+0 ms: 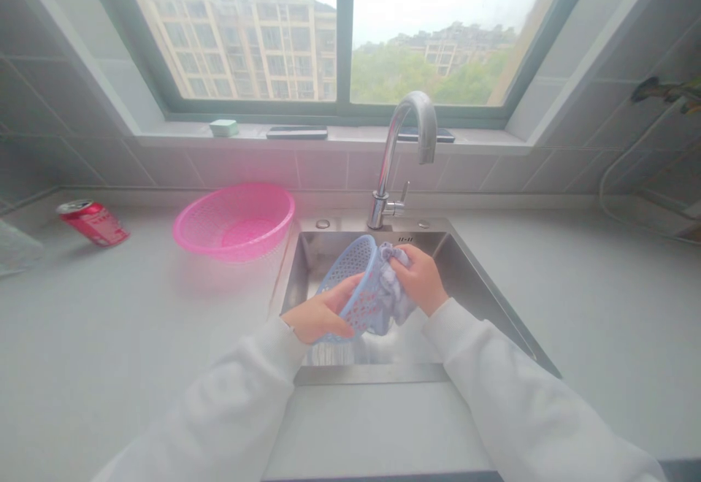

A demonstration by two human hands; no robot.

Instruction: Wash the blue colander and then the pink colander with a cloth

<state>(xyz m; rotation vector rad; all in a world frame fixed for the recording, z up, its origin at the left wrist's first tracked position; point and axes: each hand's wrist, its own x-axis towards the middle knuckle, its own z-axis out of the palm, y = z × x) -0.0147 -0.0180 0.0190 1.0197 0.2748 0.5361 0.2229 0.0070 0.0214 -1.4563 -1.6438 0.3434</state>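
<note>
Over the sink (476, 277) a blue perforated plastic basket (364, 303) is tilted on its side. My left hand (323, 310) grips its near rim, thumb on one side and fingers on the other. A bunched grey-lilac cloth (391, 288) is pinched in my right hand (420, 277), and it lies against the basket's outer wall. Part of the cloth hangs down below the fingers. The metal basin under both hands is partly hidden by the basket and cloth.
A chrome faucet (408, 139) arches behind the sink. On the counter (164, 365) to the left stand a pink colander (235, 223) and a red can (94, 223). A pale green block (223, 128) and a dark flat object (296, 133) rest on the windowsill.
</note>
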